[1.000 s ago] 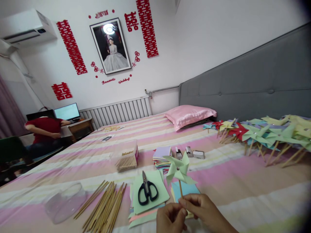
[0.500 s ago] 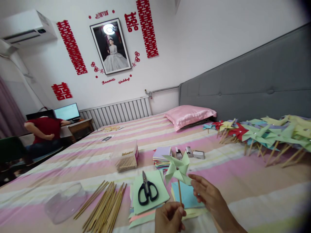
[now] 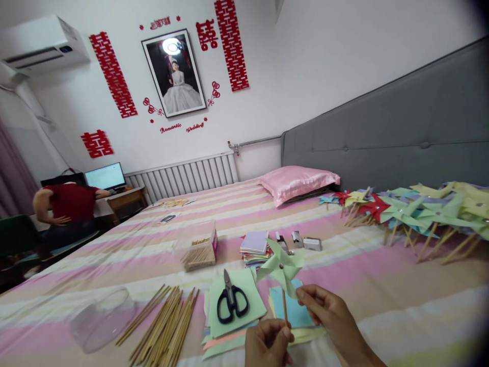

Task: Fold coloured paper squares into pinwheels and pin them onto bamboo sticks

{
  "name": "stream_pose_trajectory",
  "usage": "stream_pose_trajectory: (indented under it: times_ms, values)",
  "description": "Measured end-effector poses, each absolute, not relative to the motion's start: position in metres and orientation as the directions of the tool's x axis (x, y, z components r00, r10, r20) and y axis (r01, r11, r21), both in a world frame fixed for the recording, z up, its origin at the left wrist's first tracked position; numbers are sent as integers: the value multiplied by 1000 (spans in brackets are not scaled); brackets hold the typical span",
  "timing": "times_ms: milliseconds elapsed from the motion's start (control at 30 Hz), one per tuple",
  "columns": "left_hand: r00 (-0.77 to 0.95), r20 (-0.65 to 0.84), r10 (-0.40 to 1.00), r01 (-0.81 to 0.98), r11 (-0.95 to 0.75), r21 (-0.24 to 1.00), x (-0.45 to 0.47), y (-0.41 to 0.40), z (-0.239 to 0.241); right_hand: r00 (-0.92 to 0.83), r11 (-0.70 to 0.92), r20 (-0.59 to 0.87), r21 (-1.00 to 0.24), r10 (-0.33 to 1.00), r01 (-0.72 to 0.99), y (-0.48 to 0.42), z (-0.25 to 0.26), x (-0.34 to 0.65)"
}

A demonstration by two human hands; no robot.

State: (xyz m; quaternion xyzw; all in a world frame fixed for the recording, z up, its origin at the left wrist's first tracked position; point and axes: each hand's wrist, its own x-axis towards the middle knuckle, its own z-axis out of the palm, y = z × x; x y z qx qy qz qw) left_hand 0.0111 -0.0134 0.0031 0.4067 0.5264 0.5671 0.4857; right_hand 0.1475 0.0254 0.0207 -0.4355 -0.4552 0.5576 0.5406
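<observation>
My left hand (image 3: 268, 342) is closed around the wooden stick of a pale green paper pinwheel (image 3: 281, 267), holding it upright over the bed. My right hand (image 3: 326, 311) sits just right of the stick, its fingertips pinching the lower blade of the pinwheel. Below the pinwheel lie coloured paper sheets (image 3: 294, 311), and black-handled scissors (image 3: 231, 299) rest on a green sheet to the left.
A bundle of wooden sticks (image 3: 166, 326) and a clear plastic tub (image 3: 101, 318) lie at the left. A paper stack (image 3: 255, 247), a stick box (image 3: 200, 253), several finished pinwheels (image 3: 416, 211) and a pink pillow (image 3: 298, 181) are on the striped bed. A person in red (image 3: 64, 209) sits at a desk.
My right hand left the stick, rose to the pinwheel's blade and turned it; the blades now sit at a different angle. The person in red shifted an arm.
</observation>
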Motion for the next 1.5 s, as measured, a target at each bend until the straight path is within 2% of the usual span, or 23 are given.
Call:
stream_pose_trajectory:
  times_ms: [267,367,500,700,867,1200,1400,1500]
  values:
    - [-182,-64,981,-127,40,991,16,-13,0,-69,84,93,-989,993,-123,23,19,143]
    - [-178,-60,982,-126,38,991,15,-14,0,-77,74,84,-990,993,-118,24,18,143]
    - [-173,-48,984,-132,25,991,10,-13,0,-77,7,25,-974,997,-228,23,23,147]
    - [-131,-71,989,-136,53,989,8,-13,-6,31,-1,-15,-905,999,-425,29,34,159]
    - [-95,-87,992,-146,72,987,12,-14,-10,127,-6,-72,-890,989,-456,38,34,166]
    - [-100,-71,992,-137,57,989,8,-12,-5,2,-49,-54,-934,999,-354,38,13,158]
    - [-115,-79,990,-160,60,985,6,-13,-1,25,-34,-48,-908,999,-418,36,17,160]
    - [-123,-76,990,-179,54,982,4,-13,1,-36,-56,-44,-886,998,-461,32,22,158]
